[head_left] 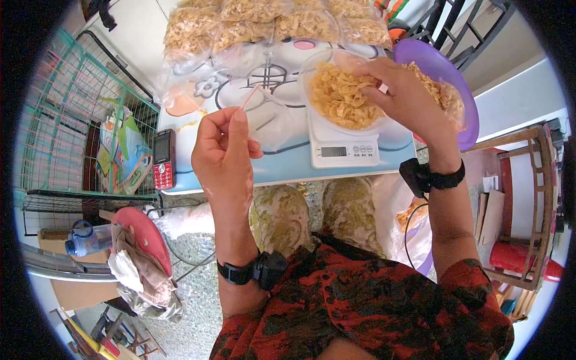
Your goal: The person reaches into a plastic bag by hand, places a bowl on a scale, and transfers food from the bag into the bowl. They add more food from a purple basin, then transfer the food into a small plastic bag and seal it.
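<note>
My left hand (227,141) is closed, its thumb and fingers pinching the edge of a thin clear plastic bag (277,123) with a pinkish strip along its top. The bag hangs flat over the patterned table. On the right, a clear bowl (306,90) of yellow, flaky chips (339,99) rests on a white digital kitchen scale (345,155). My right hand (399,90) reaches into this bowl, fingers curled around some chips at its right side. Those chips are partly hidden by the fingers. The scale's display is too small to read.
Filled clear bags of chips (276,24) line the table's far side. A purple basin (468,114) with more chips stands right of the bowl. A red keypad phone (163,159) lies at the left edge, beside a green wire rack (90,114). Below is a red stool (141,231) holding cloths.
</note>
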Demonstrator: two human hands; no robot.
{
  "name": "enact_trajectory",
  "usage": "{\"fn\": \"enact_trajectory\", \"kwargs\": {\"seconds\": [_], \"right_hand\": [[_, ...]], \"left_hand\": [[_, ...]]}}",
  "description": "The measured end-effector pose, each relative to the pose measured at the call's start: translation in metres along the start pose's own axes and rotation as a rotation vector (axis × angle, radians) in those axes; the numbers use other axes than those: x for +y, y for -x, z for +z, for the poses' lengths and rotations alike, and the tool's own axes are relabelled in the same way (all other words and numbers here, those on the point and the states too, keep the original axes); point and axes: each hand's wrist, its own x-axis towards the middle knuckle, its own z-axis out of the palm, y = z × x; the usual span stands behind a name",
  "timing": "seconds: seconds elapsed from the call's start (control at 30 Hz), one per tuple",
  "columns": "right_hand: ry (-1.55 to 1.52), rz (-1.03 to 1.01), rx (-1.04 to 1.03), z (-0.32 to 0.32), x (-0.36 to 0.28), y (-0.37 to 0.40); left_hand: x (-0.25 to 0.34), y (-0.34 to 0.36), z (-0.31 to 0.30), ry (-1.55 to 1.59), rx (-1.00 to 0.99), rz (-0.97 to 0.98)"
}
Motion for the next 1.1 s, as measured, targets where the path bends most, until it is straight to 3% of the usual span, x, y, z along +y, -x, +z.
{"fn": "enact_trajectory", "kwargs": {"seconds": [0.3,0.4,0.6,0.7,0.9,1.0,1.1], "right_hand": [[0.016,-0.068,0.006,-0.005,-0.018,0.005],[0.145,-0.126,0.090,0.003,-0.020,0.003],[0.181,-0.012,0.032,0.012,-0.021,-0.002],[0.103,-0.058,0.065,0.014,-0.010,-0.006],[-0.091,0.097,0.150,-0.007,-0.015,-0.003],[-0.434,0.272,0.180,-0.010,-0.004,-0.004],[-0.697,0.259,0.273,-0.010,0.004,-0.005]], "left_hand": [[-0.003,-0.001,0.000,0.026,-0.004,-0.001],[-0.002,-0.001,0.001,0.020,-0.006,-0.007],[0.002,0.001,0.000,-0.005,-0.002,-0.013],[0.003,0.000,-0.001,-0.006,-0.020,-0.024],[0.001,0.001,0.000,0.011,-0.011,-0.034],[0.002,0.001,0.000,0.016,-0.012,-0.033],[0.000,0.001,-0.001,0.038,-0.026,-0.034]]}}
